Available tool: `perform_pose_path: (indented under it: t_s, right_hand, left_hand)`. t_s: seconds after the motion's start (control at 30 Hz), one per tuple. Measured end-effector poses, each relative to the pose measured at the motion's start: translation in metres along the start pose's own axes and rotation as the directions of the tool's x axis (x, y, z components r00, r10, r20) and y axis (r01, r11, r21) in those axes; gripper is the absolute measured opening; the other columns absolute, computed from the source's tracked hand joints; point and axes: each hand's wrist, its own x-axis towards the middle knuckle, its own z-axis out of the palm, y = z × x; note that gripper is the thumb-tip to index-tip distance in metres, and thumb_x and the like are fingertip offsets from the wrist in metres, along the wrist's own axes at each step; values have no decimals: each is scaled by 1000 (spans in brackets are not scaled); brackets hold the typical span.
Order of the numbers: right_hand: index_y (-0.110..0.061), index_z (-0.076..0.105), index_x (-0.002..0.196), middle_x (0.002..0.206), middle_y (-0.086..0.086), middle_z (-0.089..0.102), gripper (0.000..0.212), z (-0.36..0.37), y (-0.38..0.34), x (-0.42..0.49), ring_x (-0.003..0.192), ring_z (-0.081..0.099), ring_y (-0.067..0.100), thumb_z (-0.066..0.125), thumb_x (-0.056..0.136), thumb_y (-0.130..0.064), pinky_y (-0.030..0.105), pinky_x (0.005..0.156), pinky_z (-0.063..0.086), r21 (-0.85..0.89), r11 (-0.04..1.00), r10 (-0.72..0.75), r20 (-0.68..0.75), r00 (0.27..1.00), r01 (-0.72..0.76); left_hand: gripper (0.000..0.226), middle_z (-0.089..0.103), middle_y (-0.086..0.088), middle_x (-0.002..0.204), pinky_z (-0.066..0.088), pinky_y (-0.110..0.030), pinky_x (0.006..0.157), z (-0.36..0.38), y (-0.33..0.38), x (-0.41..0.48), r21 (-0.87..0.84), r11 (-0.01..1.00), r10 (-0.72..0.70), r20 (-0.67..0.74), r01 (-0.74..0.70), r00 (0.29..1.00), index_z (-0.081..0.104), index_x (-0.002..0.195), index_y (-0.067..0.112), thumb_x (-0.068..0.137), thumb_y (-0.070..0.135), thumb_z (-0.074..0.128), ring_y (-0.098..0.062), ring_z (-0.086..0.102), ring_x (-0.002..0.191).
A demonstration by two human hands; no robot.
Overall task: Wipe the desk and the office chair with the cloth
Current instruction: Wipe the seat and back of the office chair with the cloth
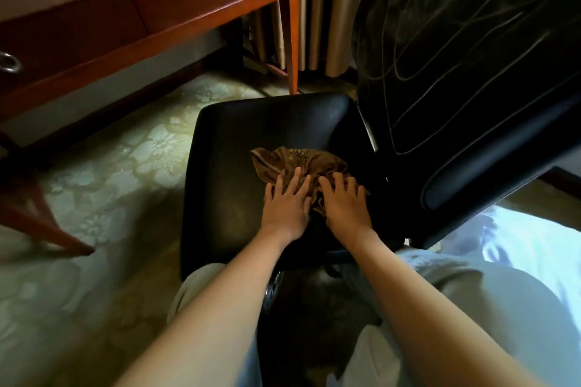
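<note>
A brown patterned cloth (298,163) lies bunched on the black seat of the office chair (239,154), towards its right side. My left hand (287,201) presses flat on the cloth's near left part, fingers spread. Beside it, my right hand (344,201) rests on the cloth's near right part with its fingers slightly bent into the folds. The chair's black backrest (471,72) rises at the right. The reddish wooden desk (157,9) with ring-pull drawers stands at the upper left.
A desk leg (294,41) comes down just behind the seat. Another slanted wooden leg (41,217) stands at the left. Pale patterned carpet (125,166) covers the floor. Beige curtains (330,9) hang at the back. My knees in light trousers frame the chair base.
</note>
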Motion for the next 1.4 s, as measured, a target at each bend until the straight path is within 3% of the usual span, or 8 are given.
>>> perform_pose_path:
  t_s: [0.17, 0.3, 0.47, 0.63, 0.9, 1.1, 1.27, 1.4]
  right_hand:
    - [-20, 37, 143, 144, 12, 40, 47, 2, -11, -39, 127, 41, 37, 49, 98, -21, 47, 101, 39, -48, 999, 8, -15, 1000, -8]
    - [-17, 44, 135, 137, 13, 46, 44, -2, -13, -66, 122, 47, 38, 57, 93, -18, 47, 96, 42, -48, 999, 8, -10, 1000, -8]
    - [-10, 66, 105, 102, 18, 62, 46, 6, -17, -94, 88, 59, 43, 81, 61, -8, 50, 69, 52, -36, 998, 41, -121, 992, -46]
    - [-11, 64, 99, 94, 18, 60, 42, 8, -20, -115, 79, 56, 40, 79, 59, -9, 47, 61, 47, -27, 998, 58, -142, 988, -63]
    - [-7, 63, 105, 101, 22, 59, 51, 13, -25, -128, 87, 58, 44, 85, 59, -5, 49, 61, 54, 42, 997, 72, -114, 991, -67]
    - [-8, 49, 110, 108, 22, 57, 74, 20, -29, -138, 94, 55, 42, 90, 49, -6, 48, 69, 56, 38, 998, -49, -103, 993, 53]
    - [-8, 57, 107, 109, 20, 57, 53, 20, -41, -142, 95, 55, 39, 84, 62, -7, 47, 72, 56, 22, 991, -126, -141, 982, 131]
    - [-7, 58, 122, 115, 19, 56, 73, 24, -50, -144, 100, 53, 39, 89, 56, -12, 48, 78, 57, 70, 984, -155, -107, 982, 163]
  left_hand:
    - [55, -13, 8, 168, 2, -47, 125, 10, 11, -36, -33, 998, -46, 43, 47, 998, 3, 161, 33, 108, 39, 20, -31, -8, 154]
    - [55, -12, 8, 168, 2, -47, 125, 13, 19, -61, -55, 996, -63, 47, 66, 997, 5, 160, 33, 108, 37, 23, -30, -9, 154]
    - [57, -13, 8, 168, 1, -46, 126, 17, 26, -87, -20, 998, -52, 47, 53, 998, 4, 160, 33, 108, 34, 26, -28, -9, 155]
    - [59, -12, 9, 168, -3, -45, 125, 24, 27, -104, -27, 999, -42, 22, 43, 999, 3, 160, 35, 107, 33, 30, -26, -9, 155]
    - [62, -16, 10, 167, -8, -42, 123, 31, 25, -122, -71, 997, -35, 7, 35, 999, 1, 160, 35, 107, 32, 34, -23, -14, 154]
    - [60, -16, 12, 166, -10, -36, 122, 29, 15, -135, -165, 986, -32, 24, 36, 999, 4, 160, 34, 108, 33, 32, -20, -14, 154]
    - [58, -16, 10, 167, -7, -41, 125, 26, 1, -148, -122, 990, -71, 10, 71, 997, 4, 161, 31, 108, 35, 28, -23, -14, 154]
    - [57, -15, 11, 167, -7, -42, 124, 23, -14, -153, -74, 995, -72, 2, 72, 997, 4, 160, 32, 108, 35, 27, -23, -13, 154]
